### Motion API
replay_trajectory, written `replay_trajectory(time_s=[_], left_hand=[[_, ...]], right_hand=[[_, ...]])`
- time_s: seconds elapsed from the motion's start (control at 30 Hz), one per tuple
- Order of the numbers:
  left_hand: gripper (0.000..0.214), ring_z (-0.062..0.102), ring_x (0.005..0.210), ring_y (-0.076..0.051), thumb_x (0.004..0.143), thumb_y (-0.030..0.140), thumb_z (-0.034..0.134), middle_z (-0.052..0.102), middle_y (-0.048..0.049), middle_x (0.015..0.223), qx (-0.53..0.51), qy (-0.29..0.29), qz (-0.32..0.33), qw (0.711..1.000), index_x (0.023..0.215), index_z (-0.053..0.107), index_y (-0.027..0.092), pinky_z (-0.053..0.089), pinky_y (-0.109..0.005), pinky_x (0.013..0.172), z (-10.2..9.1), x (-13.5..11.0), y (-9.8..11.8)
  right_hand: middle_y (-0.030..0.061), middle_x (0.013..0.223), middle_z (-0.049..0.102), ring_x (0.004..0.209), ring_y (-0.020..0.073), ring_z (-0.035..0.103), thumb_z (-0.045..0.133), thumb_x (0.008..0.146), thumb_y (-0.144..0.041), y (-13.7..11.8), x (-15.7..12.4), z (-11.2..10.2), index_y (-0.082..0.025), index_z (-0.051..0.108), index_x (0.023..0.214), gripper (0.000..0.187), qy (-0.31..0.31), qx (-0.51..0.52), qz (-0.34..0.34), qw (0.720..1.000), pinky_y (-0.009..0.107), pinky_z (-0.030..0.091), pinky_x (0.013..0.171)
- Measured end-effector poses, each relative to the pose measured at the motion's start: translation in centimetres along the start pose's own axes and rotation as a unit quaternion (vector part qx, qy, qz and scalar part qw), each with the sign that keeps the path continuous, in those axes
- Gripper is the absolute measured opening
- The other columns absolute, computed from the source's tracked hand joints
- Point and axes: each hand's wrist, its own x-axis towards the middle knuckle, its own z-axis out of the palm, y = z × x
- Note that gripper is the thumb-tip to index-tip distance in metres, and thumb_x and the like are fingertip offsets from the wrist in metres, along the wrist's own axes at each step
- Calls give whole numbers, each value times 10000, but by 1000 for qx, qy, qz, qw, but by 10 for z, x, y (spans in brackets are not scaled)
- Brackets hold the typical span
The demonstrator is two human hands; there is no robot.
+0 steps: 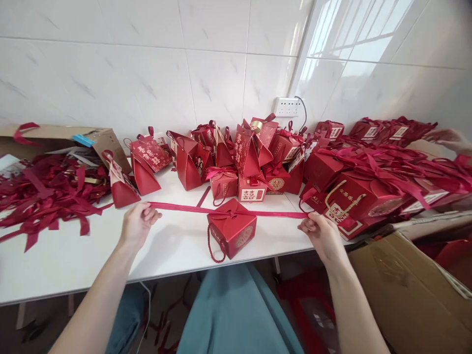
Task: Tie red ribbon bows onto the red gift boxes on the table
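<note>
A red gift box with a gold round pattern stands near the front edge of the white table. Its dark red cord handle hangs down the left side. Across its top runs a red ribbon, crossed or knotted in the middle and pulled out straight to both sides. My left hand pinches the ribbon's left end, and my right hand pinches the right end. Both hands are off the box, raised over the table.
Loose red ribbons pile up at the left by a cardboard box. Finished-looking red boxes crowd the back, and a larger heap fills the right. A brown carton stands lower right. Another person's hand reaches in at far right.
</note>
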Motion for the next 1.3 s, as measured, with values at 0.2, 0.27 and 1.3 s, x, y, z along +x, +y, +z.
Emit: replay_trajectory(time_s=[0.2,0.27,1.3], left_hand=[[391,265,339,-86,603,276,655,242,43,335,-38,-5,51,998,367,350,210,304,-279,408,-12,-10,27],[397,239,340,-81,599,256,671,253,30,350,-37,-16,83,996,352,365,204,209,-277,382,-10,-14,36],[248,553,598,-131,742,362,652,606,-19,668,-90,-240,162,953,608,612,158,468,-277,612,126,-6,111]], right_hand=[[-72,401,330,449,84,400,816,502,-368,-35,-10,-6,-201,470,396,398,-14,78,50,996,279,539,628],[-70,399,341,448,85,410,836,476,-386,-44,-13,-7,-201,492,396,399,-10,65,40,997,275,541,623],[0,637,547,593,127,487,561,821,-422,-146,-7,107,-186,588,655,290,-206,-223,-261,916,261,389,562]])
